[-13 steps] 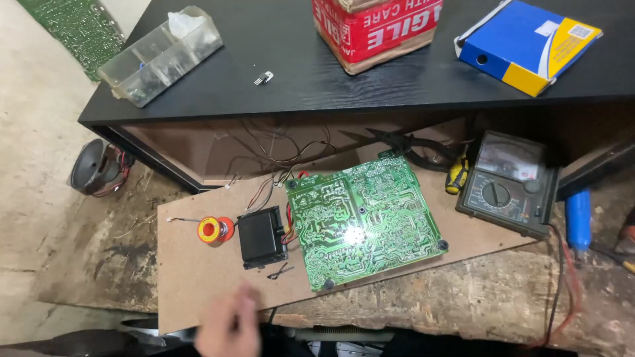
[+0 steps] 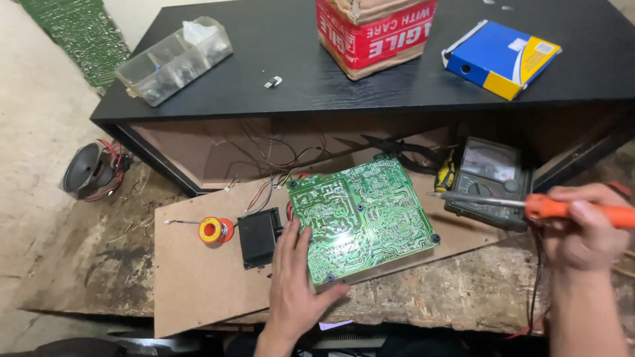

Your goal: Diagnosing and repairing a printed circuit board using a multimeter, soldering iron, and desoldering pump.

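Note:
A green circuit board [image 2: 364, 215] lies solder side up on a brown hardboard sheet [image 2: 198, 277]. My left hand [image 2: 294, 281] rests flat on the board's near left corner, fingers spread, next to a black box-shaped part [image 2: 258, 237] wired to the board. My right hand [image 2: 585, 228] grips an orange-handled soldering iron [image 2: 529, 205], whose metal tip points left and hovers above the board's right edge, in front of an analogue multimeter [image 2: 489, 178].
A small orange solder spool [image 2: 213, 231] sits left of the black part. A low black table [image 2: 278, 73] behind holds a clear plastic organiser [image 2: 173, 59], a red-and-brown carton [image 2: 374, 33] and a blue-and-yellow box [image 2: 501, 58]. A loose speaker [image 2: 86, 170] lies far left.
My left hand has moved up from the bottom edge onto the board's corner. My right hand with the soldering iron has come into view at the right.

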